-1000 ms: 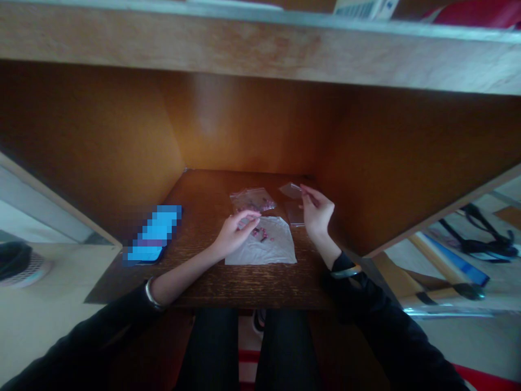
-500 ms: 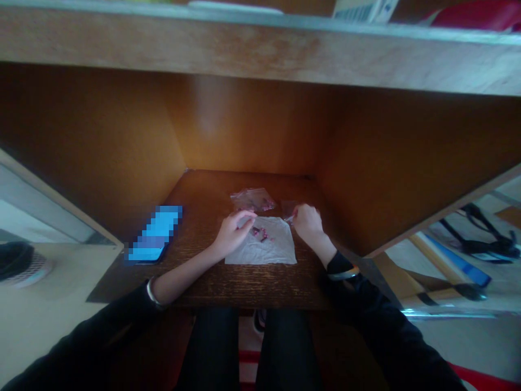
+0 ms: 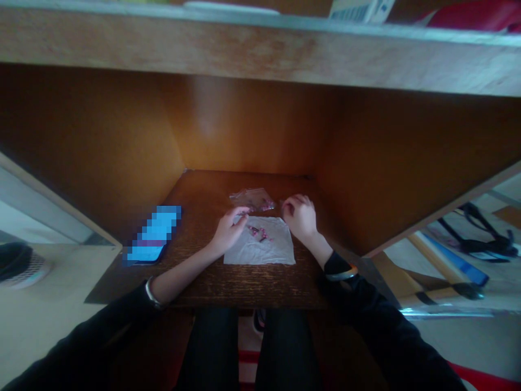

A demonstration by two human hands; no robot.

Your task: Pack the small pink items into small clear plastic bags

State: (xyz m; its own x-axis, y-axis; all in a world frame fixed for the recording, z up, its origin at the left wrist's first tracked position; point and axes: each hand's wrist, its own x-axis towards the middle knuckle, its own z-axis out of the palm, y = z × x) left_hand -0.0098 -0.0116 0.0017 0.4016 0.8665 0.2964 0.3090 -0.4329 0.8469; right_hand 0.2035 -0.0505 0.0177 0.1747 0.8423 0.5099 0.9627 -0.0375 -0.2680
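Note:
A white cloth or tissue (image 3: 260, 252) lies on the dark wooden surface, with small pink beads and dark bits (image 3: 260, 233) on it. My left hand (image 3: 228, 231) is over the cloth's left edge, thumb and forefinger close together; anything between them is too small to make out. My right hand (image 3: 301, 217) is just beyond the cloth's right edge, fingers curled inward, and what they hold is hidden. A faint clear plastic edge shows beside its fingertips. Behind the cloth, between both hands, is a clear zip bag (image 3: 252, 199) with pink pieces inside.
At the left lies a phone (image 3: 152, 236) with a blurred-out screen. Wooden walls (image 3: 244, 125) enclose the sides and back, and a thick shelf edge (image 3: 260, 49) crosses above. A white basket (image 3: 30, 269) stands on the floor at left; black straps (image 3: 476, 231) lie at right.
My left hand has drawn back leftward, uncovering more of the beads. My right hand has moved slightly left and up, covering most of the small clear bag seen beside it before.

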